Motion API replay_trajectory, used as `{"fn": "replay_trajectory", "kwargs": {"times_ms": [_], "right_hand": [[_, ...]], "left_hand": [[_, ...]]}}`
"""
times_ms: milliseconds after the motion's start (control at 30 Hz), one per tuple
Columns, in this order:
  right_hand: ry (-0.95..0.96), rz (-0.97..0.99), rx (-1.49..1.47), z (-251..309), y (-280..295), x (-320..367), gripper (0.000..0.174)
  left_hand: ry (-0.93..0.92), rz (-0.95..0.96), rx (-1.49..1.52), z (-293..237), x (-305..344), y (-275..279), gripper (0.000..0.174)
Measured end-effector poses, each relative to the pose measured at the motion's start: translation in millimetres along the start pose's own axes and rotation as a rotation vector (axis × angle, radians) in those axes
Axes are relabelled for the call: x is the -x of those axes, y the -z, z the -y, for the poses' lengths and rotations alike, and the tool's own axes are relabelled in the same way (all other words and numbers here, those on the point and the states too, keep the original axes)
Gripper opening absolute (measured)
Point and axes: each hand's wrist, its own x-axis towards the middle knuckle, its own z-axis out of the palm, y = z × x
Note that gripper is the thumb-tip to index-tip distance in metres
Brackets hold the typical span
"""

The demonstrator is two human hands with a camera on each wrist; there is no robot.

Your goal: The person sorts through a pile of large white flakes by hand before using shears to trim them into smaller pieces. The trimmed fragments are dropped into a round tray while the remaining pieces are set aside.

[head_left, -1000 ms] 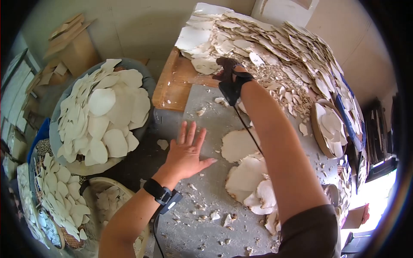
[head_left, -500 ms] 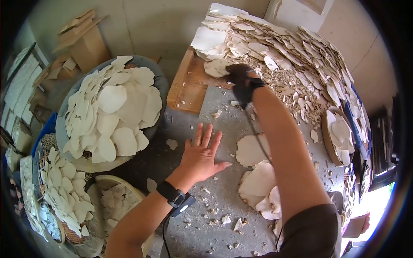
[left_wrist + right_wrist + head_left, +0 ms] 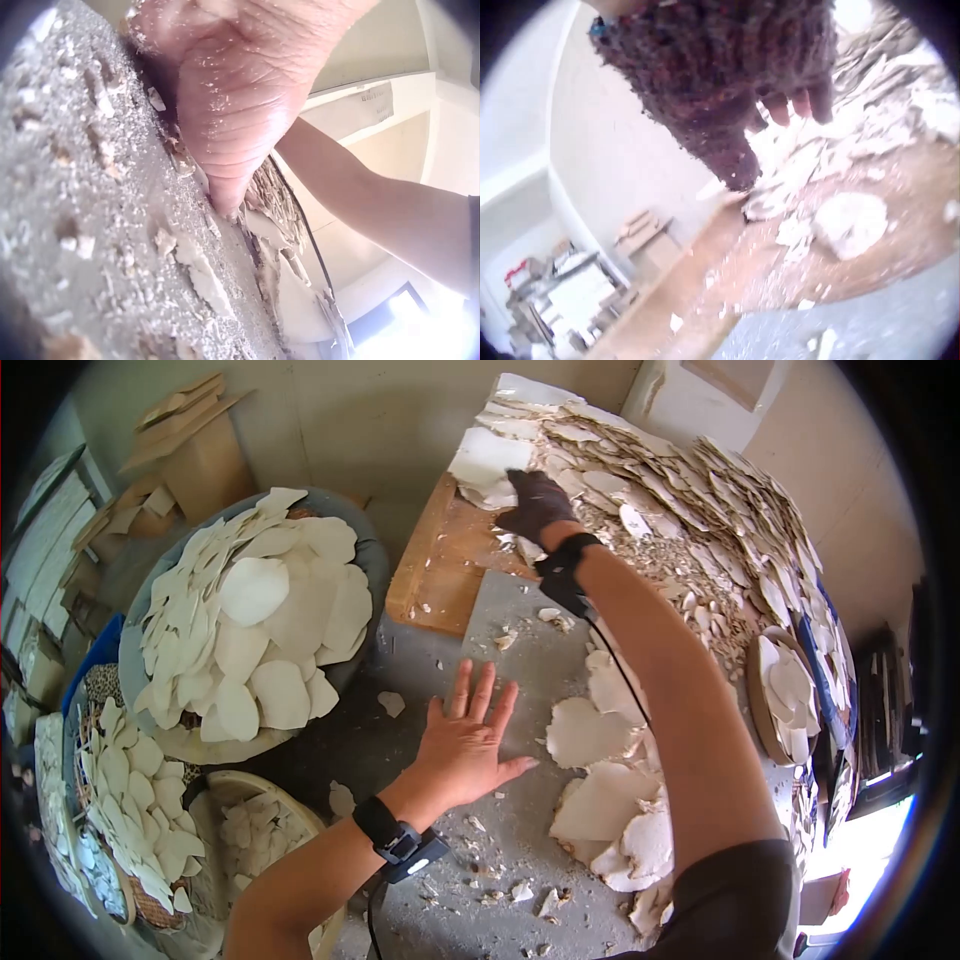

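Note:
My bare left hand (image 3: 463, 745) rests palm down on the grey tabletop, its fingers straight and spread. In the left wrist view its thumb (image 3: 225, 169) comes down to the crumb-covered surface. My right hand (image 3: 538, 508), in a dark knitted glove, reaches to the near edge of a large stack (image 3: 650, 450) of thin off-white slabs. Its fingers are spread, and bare fingertips show past the glove in the right wrist view. Close by the glove lie a pale slab (image 3: 488, 458) and the wooden board (image 3: 440, 575). Several brown-edged slabs (image 3: 605, 800) lie below my right forearm.
At left stands a big round basket (image 3: 362, 565) heaped with pale pieces, with more filled baskets below it. A small oval tray (image 3: 752, 705) of pieces sits at right. Crumbs scatter over the table. Cardboard (image 3: 205, 455) leans at the back wall.
The right hand has moved up and left along the stack's edge. A roundish slab beside it on the board no longer shows there, and another slab shows beside the forearm. The left hand stays put.

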Motion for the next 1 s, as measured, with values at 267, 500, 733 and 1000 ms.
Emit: {"fn": "replay_trajectory", "kwargs": {"times_ms": [267,500,733,1000], "right_hand": [[0.019,-0.312,0.426,30,-78,-67,0.035],[0.276,-0.281,0.482,-5,-53,-63,0.022],[0.57,-0.214,0.407,-56,20,37,0.037],[0.627,0.034,0.335,-39,167,204,0.043]], "left_hand": [[-0.029,-0.063,0.049,4,1,-2,0.087],[-0.026,-0.057,0.059,4,2,-3,0.087],[-0.037,-0.064,0.048,4,2,-3,0.087],[-0.011,-0.037,0.05,0,2,0,0.086]]}}
